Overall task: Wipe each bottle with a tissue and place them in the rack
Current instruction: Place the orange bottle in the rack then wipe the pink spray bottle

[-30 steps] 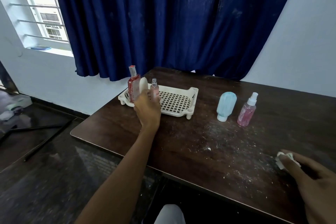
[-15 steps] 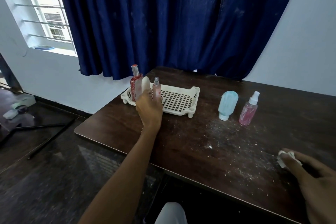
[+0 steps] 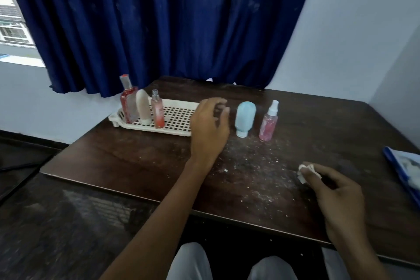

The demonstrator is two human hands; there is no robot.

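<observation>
- Bottles stood in two groups on the dark wooden bench [image 3: 141,157]: three in the rack [image 3: 179,118] and two outside it.
- Inside the white perforated rack, at its left end, stood a tall red bottle [image 3: 128,102] with a silver cap, a cream tube [image 3: 143,108] on its cap just beside it, and a small pink spray bottle [image 3: 157,111] next along; all three were upright.
- Outside the rack, to its right, a light blue tube [image 3: 244,118] stood upside down on its white cap, and a pink spray bottle [image 3: 269,121] with a white nozzle stood upright near it.
- The left hand [image 3: 209,129] hovered over the right end of the rack, between it and the blue tube, with its fingers [image 3: 219,107] loosely spread and holding nothing.
- The right hand [image 3: 334,191] rested low over the bench near its front edge, well apart from the bottles, its fingers pinched on a small crumpled white tissue [image 3: 305,171].
- White crumbs and dust were scattered across the bench between the two hands.
- A blue-edged packet [image 3: 404,170] lay at the far right of the bench, partly cut off by the frame.
- A dark blue curtain [image 3: 170,25] hung behind the bench, with a window [image 3: 11,18] at the left.
</observation>
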